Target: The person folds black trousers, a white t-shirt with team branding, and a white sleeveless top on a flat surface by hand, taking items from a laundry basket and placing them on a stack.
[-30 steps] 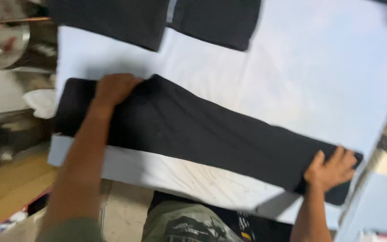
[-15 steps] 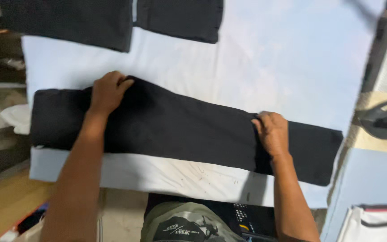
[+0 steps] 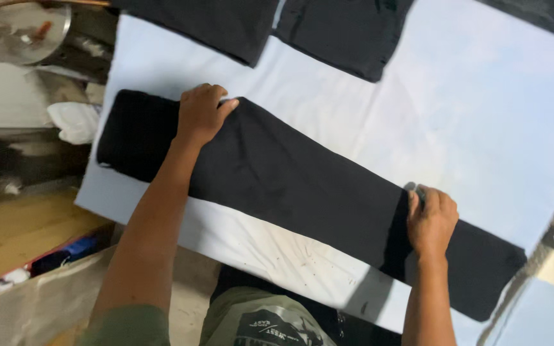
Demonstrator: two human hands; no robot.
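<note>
Bright even overhead light, soft short shadows, slight motion blur throughout.

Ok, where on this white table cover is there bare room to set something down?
The widest bare patch of the white cover lies right of the two dark folded pieces, above the long black cloth. A narrower strip runs along the near edge below that cloth. The middle is crowded: left hand and right hand both press on it.

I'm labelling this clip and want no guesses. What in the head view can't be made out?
- Long black folded cloth: the parts under the left hand and right hand are covered.
- Two dark cloth pieces at the top: cut off by the frame edge.
- Shiny metal vessel, top left: blurred, cropped.
- White padded table: its right end leaves the frame.
</note>
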